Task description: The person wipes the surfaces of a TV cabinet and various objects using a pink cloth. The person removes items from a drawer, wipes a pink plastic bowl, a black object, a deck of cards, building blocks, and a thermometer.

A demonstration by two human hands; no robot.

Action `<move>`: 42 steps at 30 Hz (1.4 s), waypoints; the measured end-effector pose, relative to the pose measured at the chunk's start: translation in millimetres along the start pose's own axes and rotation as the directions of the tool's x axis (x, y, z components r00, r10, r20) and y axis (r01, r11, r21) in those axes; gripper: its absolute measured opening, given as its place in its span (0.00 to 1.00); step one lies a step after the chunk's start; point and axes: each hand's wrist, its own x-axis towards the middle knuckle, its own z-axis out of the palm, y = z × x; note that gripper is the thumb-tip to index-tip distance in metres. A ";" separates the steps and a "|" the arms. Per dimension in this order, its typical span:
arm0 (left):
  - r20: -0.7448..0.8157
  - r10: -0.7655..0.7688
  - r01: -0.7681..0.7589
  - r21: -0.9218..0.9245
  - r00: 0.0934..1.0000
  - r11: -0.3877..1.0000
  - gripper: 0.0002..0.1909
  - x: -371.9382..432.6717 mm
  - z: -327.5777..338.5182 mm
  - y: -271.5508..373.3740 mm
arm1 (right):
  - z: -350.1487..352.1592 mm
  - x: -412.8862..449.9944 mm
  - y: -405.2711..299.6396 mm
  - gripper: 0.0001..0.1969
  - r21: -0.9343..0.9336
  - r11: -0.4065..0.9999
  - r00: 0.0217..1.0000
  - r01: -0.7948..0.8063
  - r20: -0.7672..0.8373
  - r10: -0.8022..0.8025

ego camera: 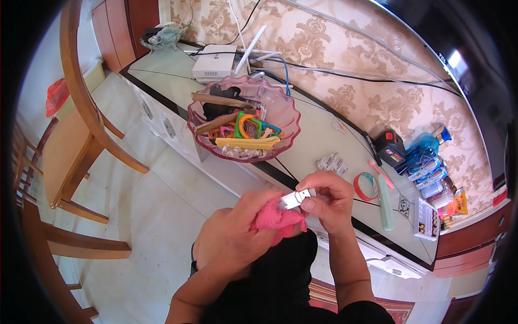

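Observation:
A pink cloth (279,218) is bunched in my left hand (238,231), wrapped about one end of a small white USB device (292,200). My right hand (330,198) pinches the other end, by the metal plug, between thumb and fingers. Both hands meet just in front of the edge of a glass-topped TV cabinet (311,135). Behind them on the cabinet stands a pink scalloped bowl (279,101). Inside it are wooden sticks, a yellow strip (247,142) and several colourful plastic shapes (247,126). The cloth and fingers hide part of the device.
A white router (214,62) with cables sits behind the bowl. To the right lie a blister pack (332,163), a roll of red tape (366,186), a pale green case (385,202), a black battery pack (389,148) and a blue bottle (423,148). Wooden chairs (66,154) stand left.

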 end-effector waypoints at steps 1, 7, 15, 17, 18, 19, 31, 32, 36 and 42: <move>-0.024 0.049 -0.050 -0.009 0.998 0.999 0.15 0.1 0.7 0.0 | 0.4 -0.6 -0.1 0.13 0.002 1.000 1.000 0.000 0.001 0.000; -0.129 0.212 -0.219 -0.049 0.969 0.974 0.14 0.3 10.0 -10.8 | 2.9 -3.7 -0.3 0.13 0.056 0.998 1.000 0.004 -0.030 -0.002; 0.099 -0.337 0.342 -0.481 0.936 0.807 0.13 -8.2 11.9 -37.3 | -2.2 6.2 0.3 0.13 0.222 0.970 0.986 0.096 -0.152 -0.062; 0.071 -0.194 0.184 -0.723 0.979 0.666 0.15 -8.4 17.4 -45.4 | -2.3 4.9 3.2 0.13 0.169 0.985 0.994 0.041 -0.110 -0.022; 0.094 -0.164 0.178 -0.749 0.982 0.638 0.16 -5.7 17.8 -42.6 | -3.1 4.0 4.7 0.13 0.113 0.994 0.997 -0.013 -0.074 0.021; 0.115 -0.133 0.172 -0.774 0.985 0.609 0.17 -4.1 18.2 -40.2 | -2.7 4.4 5.5 0.13 0.111 0.994 0.997 -0.014 -0.076 0.022; 0.140 -0.007 0.104 -0.699 0.990 0.707 0.15 -0.8 15.4 -33.6 | -0.9 4.7 8.5 0.10 0.241 0.970 0.999 -0.014 0.042 0.004; 0.142 -0.006 0.105 -0.700 0.990 0.706 0.15 0.4 15.4 -32.4 | -1.4 4.4 7.6 0.09 0.200 0.980 0.999 0.008 0.042 -0.016; 0.078 0.065 0.005 -0.680 0.995 0.733 0.14 2.2 18.1 -34.4 | 0.8 1.7 0.9 0.09 0.073 0.995 0.994 0.068 0.077 -0.073; 0.024 0.120 -0.073 -0.671 0.993 0.738 0.14 3.3 21.2 -42.7 | 11.2 -2.0 -12.4 0.11 -0.056 0.994 0.995 0.092 -0.023 -0.094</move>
